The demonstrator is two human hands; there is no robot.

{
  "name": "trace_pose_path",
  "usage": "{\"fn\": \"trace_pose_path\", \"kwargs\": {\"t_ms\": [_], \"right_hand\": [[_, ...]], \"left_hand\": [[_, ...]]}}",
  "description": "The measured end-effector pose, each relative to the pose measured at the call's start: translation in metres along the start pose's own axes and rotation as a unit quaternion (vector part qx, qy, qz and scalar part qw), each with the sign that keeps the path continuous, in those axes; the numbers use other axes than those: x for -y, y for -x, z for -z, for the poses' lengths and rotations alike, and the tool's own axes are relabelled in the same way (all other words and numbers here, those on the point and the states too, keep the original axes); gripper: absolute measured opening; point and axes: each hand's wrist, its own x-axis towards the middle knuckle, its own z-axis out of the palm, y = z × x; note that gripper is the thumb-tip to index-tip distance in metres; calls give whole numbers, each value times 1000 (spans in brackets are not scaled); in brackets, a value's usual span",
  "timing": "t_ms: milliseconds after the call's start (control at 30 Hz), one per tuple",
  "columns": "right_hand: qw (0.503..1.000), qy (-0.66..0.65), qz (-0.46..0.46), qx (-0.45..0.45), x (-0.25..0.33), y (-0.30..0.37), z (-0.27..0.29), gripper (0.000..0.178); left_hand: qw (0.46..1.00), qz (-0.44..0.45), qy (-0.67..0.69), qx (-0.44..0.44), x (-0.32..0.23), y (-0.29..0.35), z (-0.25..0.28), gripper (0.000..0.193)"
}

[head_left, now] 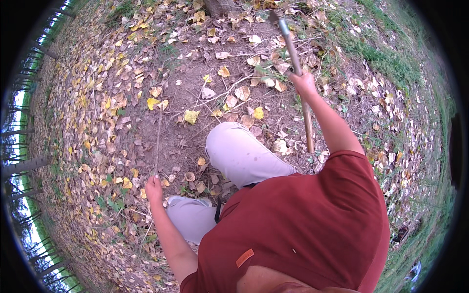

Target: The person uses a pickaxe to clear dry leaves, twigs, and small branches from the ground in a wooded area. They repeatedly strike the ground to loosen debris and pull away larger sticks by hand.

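My right hand (304,84) is wrapped round the wooden handle of a long tool (307,117). The tool's metal end points away from me and is blurred, so I cannot make out its exact kind. Lower on the left, my left hand (154,189) is closed on the near end of a thin, straight stick (159,139). The stick stretches away from me over bare soil. Between both hands is my bent knee (239,146) in pale trousers.
Fallen yellow and brown leaves (191,116) cover much of the ground, with thin twigs (222,93) among them. A tree trunk (221,7) rises at the far edge. Green grass (386,58) grows at the right, and more trunks (24,167) stand at the far left.
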Motion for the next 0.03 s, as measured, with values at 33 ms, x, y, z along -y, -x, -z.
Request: {"fn": "trace_pose_path", "kwargs": {"t_ms": [33], "right_hand": [[999,-19,-3,41,-18,-6,-10,28]], "left_hand": [[1000,2,2,-1,1,2,0,27]]}}
